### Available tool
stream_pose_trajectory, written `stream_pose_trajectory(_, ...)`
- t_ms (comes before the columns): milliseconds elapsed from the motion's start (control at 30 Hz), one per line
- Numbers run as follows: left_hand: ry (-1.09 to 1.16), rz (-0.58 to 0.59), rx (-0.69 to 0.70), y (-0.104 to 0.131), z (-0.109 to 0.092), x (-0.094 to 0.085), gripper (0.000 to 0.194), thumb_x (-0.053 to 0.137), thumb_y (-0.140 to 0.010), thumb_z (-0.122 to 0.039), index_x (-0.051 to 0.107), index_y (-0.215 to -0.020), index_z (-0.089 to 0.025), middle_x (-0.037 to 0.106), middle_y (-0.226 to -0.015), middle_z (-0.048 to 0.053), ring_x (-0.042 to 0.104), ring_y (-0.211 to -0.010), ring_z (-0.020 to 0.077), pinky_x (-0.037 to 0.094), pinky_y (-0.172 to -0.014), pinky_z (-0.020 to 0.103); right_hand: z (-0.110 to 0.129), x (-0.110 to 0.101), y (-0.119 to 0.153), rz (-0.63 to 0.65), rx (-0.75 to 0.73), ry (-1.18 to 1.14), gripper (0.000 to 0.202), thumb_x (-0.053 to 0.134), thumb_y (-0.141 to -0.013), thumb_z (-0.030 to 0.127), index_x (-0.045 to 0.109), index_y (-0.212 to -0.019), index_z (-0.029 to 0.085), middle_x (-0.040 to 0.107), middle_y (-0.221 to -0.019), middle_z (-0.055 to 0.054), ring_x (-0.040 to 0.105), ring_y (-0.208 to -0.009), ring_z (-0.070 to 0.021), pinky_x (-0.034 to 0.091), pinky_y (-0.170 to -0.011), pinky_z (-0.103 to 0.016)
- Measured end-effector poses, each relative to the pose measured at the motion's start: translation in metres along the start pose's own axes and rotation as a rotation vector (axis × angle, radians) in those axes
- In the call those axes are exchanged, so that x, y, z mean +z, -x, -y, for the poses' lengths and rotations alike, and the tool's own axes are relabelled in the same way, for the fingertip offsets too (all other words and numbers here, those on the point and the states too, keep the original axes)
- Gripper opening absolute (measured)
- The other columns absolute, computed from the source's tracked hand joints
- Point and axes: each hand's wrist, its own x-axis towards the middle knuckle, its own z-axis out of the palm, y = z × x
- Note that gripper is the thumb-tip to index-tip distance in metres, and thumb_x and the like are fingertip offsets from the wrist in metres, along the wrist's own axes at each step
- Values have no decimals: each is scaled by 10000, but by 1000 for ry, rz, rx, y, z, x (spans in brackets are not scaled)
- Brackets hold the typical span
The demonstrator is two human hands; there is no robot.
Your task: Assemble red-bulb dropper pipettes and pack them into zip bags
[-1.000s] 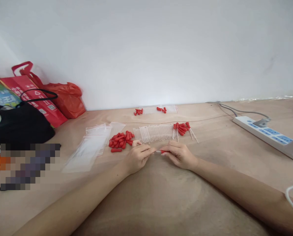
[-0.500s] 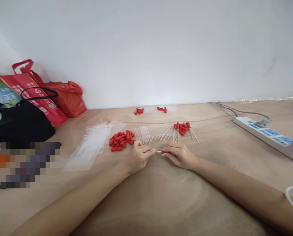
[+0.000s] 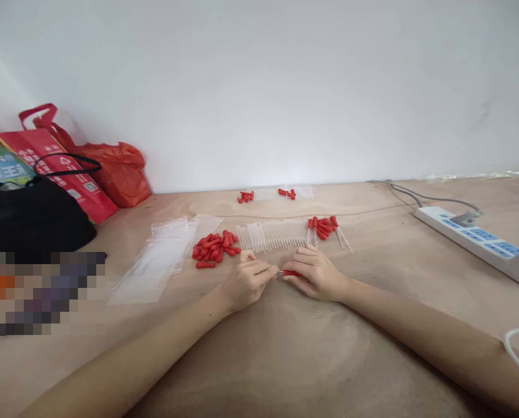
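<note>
- On the near worktop (image 3: 294,354), fingers of the right hand (image 3: 317,273) grip a red dropper bulb (image 3: 291,273).
- At left, the left hand (image 3: 248,281) pinches a clear tube (image 3: 281,273).
- Beyond, a row of tubes (image 3: 274,235).

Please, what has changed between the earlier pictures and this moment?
The left hand and right hand have moved slightly closer together; less of the clear tube shows between them, and more of the red bulb. Neither visibly let go. The loose red bulbs and row of tubes stayed.

The bulbs (image 3: 212,248) were red, the tubes (image 3: 259,237) clear, the counter (image 3: 312,366) wood-grained tan, and the black bag (image 3: 46,223) bore curved pale stripes.
</note>
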Motion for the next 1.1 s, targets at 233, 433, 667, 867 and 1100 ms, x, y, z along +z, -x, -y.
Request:
stream_pose_trajectory(233, 16, -9, 7, -1, 0, 2, 210, 372, -839, -93, 572, -874, -147, 645, -671, 8, 547, -571, 102, 295, -712, 310, -1, -1, -3, 55, 11, 8, 191, 444, -836, 282, 587, -821, 155, 600, -690, -37, 476, -671, -150, 287, -608, -288)
stream_pose_trajectory(433, 111, -47, -133, 0, 2, 5, 170, 411, -866, -182, 569, -928, -170, 675, -740, 9, 603, -637, 114, 286, -807, 340, -1, -1, -3, -44, 283, -230, 143, 525, -788, 306, 558, -823, 172, 611, -752, -44, 521, -707, -152, 362, -647, -289)
stream_pose_trajectory(667, 181, -60, -251, -1, 4, 1, 311, 463, -841, -267, 435, -1141, -188, 643, -970, 56, 599, -835, 154, 285, -892, 364, -11, -6, -12, -298, 570, -738, 185, 554, -750, 352, 564, -845, 194, 591, -765, -17, 538, -680, -122, 427, -644, -266)
stream_pose_trajectory(867, 156, -7, -306, 0, 4, 0, 357, 456, -839, -271, 363, -1176, -194, 591, -1023, 63, 556, -921, 175, 299, -873, 359, -67, -52, -10, -499, 805, -677, 327, 555, -722, 339, 520, -1022, 213, 558, -675, 20, 528, -599, -108, 424, -580, -251)
stream_pose_trajectory(1100, 144, 67, -324, -3, 2, 1, 332, 460, -832, -264, 390, -1152, -207, 569, -1057, 53, 520, -970, 184, 295, -877, 353, -127, -81, 33, -334, 1220, -390, 121, 580, -659, 248, 619, -747, 176, 573, -582, -9, 523, -586, -126, 399, -583, -259)
